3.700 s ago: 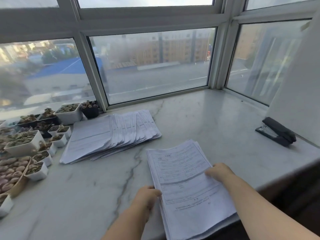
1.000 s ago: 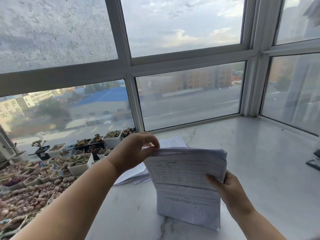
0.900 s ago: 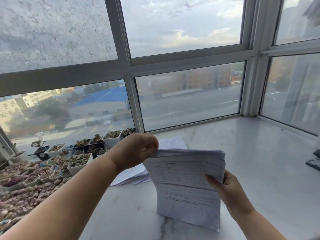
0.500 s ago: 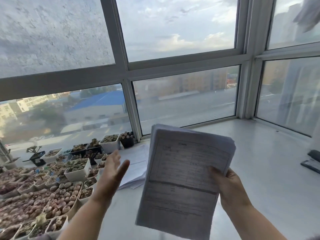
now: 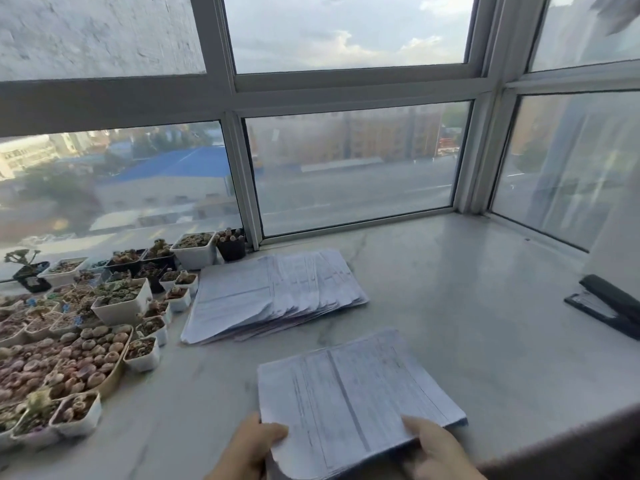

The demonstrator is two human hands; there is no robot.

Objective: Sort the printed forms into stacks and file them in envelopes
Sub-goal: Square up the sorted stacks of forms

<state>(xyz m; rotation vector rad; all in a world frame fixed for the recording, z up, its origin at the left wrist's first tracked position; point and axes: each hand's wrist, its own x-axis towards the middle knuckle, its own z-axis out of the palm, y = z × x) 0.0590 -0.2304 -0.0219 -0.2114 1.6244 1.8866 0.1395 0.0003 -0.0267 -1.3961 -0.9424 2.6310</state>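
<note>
Single head-worn wide-angle view, no second camera, so no overlap. It looks forward and down from the near edge of a marble sill point(image 5: 467, 306) toward a corner window point(image 5: 349, 168). Close range: left hand point(image 5: 247, 448) and right hand point(image 5: 438, 452) sit at the bottom edge, the stack of forms point(image 5: 356, 396) just above them. Left margin catches succulent pots point(image 5: 121, 299), right margin a black stapler point(image 5: 609, 304). Edges bow from lens distortion.

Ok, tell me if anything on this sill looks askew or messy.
The far pile of forms is fanned out, its sheets slipped sideways into steps rather than squared. The near stack lies turned at an angle to the sill edge, held at its near corners by the left hand and right hand. Nothing looks spilled or torn.
</note>
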